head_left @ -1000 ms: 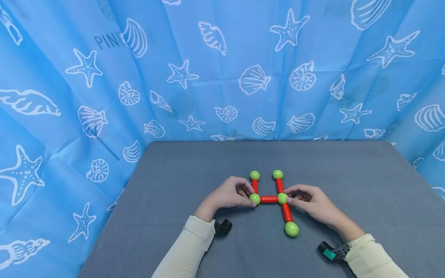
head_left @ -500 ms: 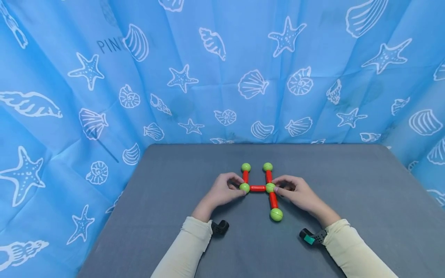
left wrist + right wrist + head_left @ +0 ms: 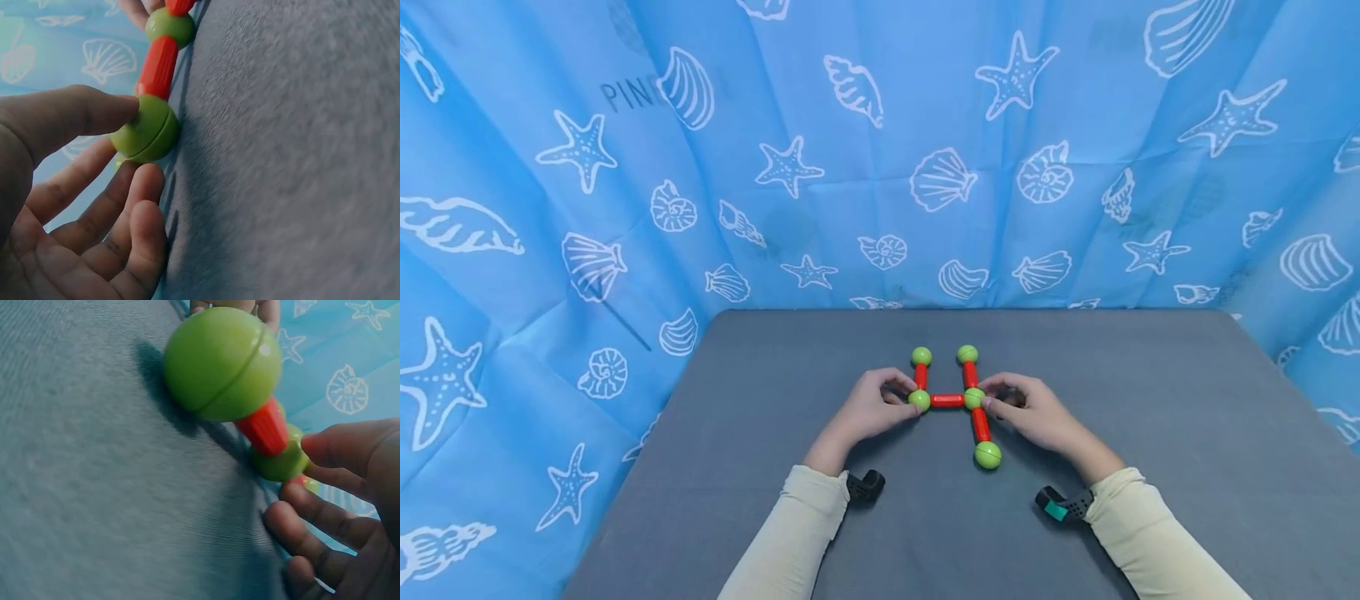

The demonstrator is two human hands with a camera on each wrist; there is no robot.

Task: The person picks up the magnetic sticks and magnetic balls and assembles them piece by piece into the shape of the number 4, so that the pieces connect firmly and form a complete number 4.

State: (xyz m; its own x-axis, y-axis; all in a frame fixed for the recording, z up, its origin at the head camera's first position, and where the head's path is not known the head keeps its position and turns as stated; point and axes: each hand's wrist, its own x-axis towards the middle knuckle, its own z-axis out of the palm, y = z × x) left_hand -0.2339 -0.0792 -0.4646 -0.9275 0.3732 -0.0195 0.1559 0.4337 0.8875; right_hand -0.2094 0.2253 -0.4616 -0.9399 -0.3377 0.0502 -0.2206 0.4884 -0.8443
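Observation:
On the grey table lies a joined frame of red rods and green balls, like a magnetic ball-and-rod building toy. One red rod (image 3: 947, 401) runs crosswise between two balls. The left hand (image 3: 874, 407) pinches the left joint ball (image 3: 919, 401) between thumb and fingers, seen close in the left wrist view. At the other end, the right hand (image 3: 1033, 412) pinches the right joint ball (image 3: 973, 398). From the joints, rods point away to a far left ball (image 3: 921, 356) and a far right ball (image 3: 967, 354). A near ball (image 3: 988, 455) ends the rod (image 3: 981, 425) pointing toward me.
The grey cloth-covered table (image 3: 775, 358) reaches back to a blue curtain (image 3: 850, 200) printed with white shells and starfish. Black straps with camera mounts sit on both wrists, the right mount (image 3: 1060, 505) bearing a green patch.
Both hands have slid the whole frame left and farther away across the table, turning its near rod slightly. The grips on the two joint balls look the same. The view has shifted a little.

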